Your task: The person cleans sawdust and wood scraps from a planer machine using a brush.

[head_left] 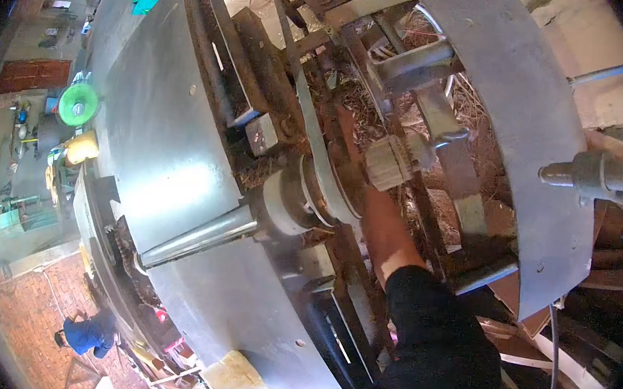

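Observation:
My right hand (385, 232), in a black sleeve (443, 350), reaches down into the open middle of a large metal machine. Right beside its fingers is a tan block with a ribbed edge (388, 163); the fingers are largely hidden there, so I cannot make out whether they grip it. Close by on the left, a flat belt (317, 135) runs down around a pulley (287, 201). Wood shavings (368, 117) lie among the rusty frame bars above the hand. My left hand is out of view.
Smooth metal table plates (153, 127) flank the opening, with another grey plate (500, 100) to the right. A threaded spindle (605, 178) juts in at the right edge. A green fan (78, 104) stands at left; a person in blue (88, 334) bends at lower left near wood scraps (188, 385).

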Tool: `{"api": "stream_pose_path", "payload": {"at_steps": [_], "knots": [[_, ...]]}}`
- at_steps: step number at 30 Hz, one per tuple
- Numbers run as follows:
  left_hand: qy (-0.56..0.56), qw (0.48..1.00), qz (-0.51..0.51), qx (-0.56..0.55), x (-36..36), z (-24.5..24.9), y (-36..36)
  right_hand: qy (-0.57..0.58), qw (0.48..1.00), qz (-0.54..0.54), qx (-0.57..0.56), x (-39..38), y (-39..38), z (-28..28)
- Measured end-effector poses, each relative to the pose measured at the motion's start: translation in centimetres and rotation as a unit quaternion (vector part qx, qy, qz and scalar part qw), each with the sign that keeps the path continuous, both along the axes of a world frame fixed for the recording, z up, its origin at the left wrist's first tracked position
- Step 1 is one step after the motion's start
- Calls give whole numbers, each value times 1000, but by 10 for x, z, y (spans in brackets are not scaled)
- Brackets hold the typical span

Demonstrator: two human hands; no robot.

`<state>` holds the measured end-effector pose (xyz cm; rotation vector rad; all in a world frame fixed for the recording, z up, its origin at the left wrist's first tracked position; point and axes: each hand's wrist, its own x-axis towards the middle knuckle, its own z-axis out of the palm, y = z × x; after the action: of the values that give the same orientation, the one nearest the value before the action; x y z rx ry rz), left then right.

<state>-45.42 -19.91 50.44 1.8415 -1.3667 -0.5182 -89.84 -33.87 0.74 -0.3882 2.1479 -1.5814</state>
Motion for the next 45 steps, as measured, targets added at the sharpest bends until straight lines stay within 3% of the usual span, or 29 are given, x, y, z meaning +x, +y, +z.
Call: {"api": "stream_pose_path", "payload": {"at_steps": [5, 8, 15, 18, 19, 22, 26, 28, 29, 30, 32, 33, 34, 36, 38, 40, 41, 43, 45], "knots": [[-8, 1000, -3, 2, 13, 10, 14, -20, 999, -28, 30, -51, -34, 35], [1, 1000, -11, 14, 17, 11, 21, -18, 997, -50, 58, 14, 73, 63], [-10, 998, -45, 48, 31, 22, 37, -45, 983, -121, 128, 25, 105, 120], [-9, 996, -62, 58, 39, 33, 43, -52, 975, -153, 153, 35, 153, 151], [-6, 996, -66, 61, 41, 36, 46, 171, 952, -234, 101, 55, 173, 120], [6, 995, -76, 64, 48, 43, 57, 172, 952, -241, 75, 102, 204, 137], [15, 994, -86, 59, 60, 57, 71, 166, 965, -193, 57, 98, 213, 180], [29, 994, -94, 57, 65, 62, 80, 256, 939, -139, 185, 93, 232, 149], [38, 993, -99, 57, 68, 64, 84, 165, 972, -131, 104, 85, 250, 147], [50, 992, -103, 56, 69, 64, 89, 179, 969, -134, 103, 87, 257, 174], [74, 990, -104, 55, 72, 72, 107, -20, 978, -74, 195, 113, 270, 252], [81, 991, -107, 15, 80, 59, 107, 90, 983, -82, 139, 124, 282, 271], [90, 978, -186, 34, 83, 61, 107, 198, 973, -86, 79, 133, 293, 294], [100, 982, -159, 13, 61, 64, 115, 171, 983, -66, 7, 146, 312, 328], [76, 974, -213, 19, 64, 66, 110, 101, 992, -68, -26, 154, 335, 376], [71, 983, -168, 17, 55, 75, 112, 220, 971, -62, -63, 147, 362, 430], [111, 976, -189, 2, 53, 77, 113, 210, 970, -62, -102, 140, 373, 449], [151, 962, -225, -20, 56, 76, 113, 45, 975, -98, -193, 121, 398, 438], [134, 959, -247, 13, 71, 69, 108, 19, 977, -163, -134, 95, 422, 405]]}}
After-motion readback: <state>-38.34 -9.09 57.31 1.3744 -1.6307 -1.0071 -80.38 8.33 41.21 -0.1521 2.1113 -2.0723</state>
